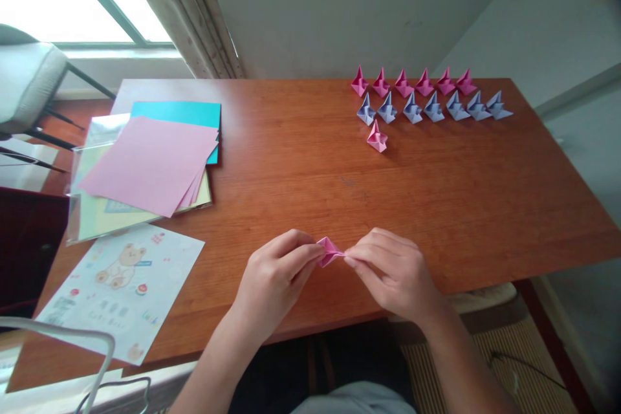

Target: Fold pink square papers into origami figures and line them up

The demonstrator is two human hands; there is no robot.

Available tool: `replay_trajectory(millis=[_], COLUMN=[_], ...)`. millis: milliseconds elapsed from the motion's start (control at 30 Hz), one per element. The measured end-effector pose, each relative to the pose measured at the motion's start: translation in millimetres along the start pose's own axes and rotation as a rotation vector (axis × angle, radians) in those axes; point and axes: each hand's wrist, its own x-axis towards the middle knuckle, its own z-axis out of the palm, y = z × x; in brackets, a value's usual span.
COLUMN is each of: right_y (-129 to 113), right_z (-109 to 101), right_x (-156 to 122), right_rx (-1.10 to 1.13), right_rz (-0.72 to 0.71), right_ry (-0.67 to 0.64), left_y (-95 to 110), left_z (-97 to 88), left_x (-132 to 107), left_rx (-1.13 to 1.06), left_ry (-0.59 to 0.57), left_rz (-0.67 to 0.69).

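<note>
A small folded pink paper piece (328,251) is held between my two hands above the front part of the table. My left hand (279,265) pinches its left side between thumb and fingers. The narrow right end is gripped by the fingertips of my right hand (391,265). Fingers cover part of the paper at both ends. Farther back on the right stand finished-looking origami figures: a row of darker pink ones (402,84), a row of pale lilac ones (412,108), and a single light pink figure (377,137) in front of them.
On the left lie pink paper sheets (150,158) over teal paper (179,113) and a clear plastic sleeve (87,220). A white sheet with a bear print (121,291) lies nearer. A pale cable (72,331) crosses the lower left of the wooden table (281,162).
</note>
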Motion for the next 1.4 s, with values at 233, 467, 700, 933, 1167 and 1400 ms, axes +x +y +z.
replay_trajectory(millis=[233, 467, 700, 933, 1167, 1400], right_y=[3.1, 1.7, 1.0, 2.0, 1.1, 1.4], right_z=[-3.6, -4.4, -0.1, 0.6, -1.4, -1.7], right_x=[0.8, 1.5, 1.5, 1.0, 1.5, 1.9], right_rx=[0.008, 0.056, 0.007, 0.018, 0.043, 0.055], right_rz=[0.052, 0.073, 0.027, 0.029, 0.058, 0.078], right_ry=[0.022, 0.061, 0.027, 0.010, 0.011, 0.020], left_y=[-0.4, -0.3, 0.5, -1.5, -0.2, -4.4], left_z=[-8.1, -12.6, -5.9, -4.7, -4.6, -7.3], left_x=[2.8, 3.8, 4.9, 2.3, 1.4, 0.2], left_rx=[-0.150, -0.162, -0.122, -0.176, -0.331, -0.409], left_ry=[0.005, 0.089, 0.022, 0.022, 0.037, 0.140], left_rz=[-0.087, -0.147, -0.057, -0.087, -0.172, -0.256])
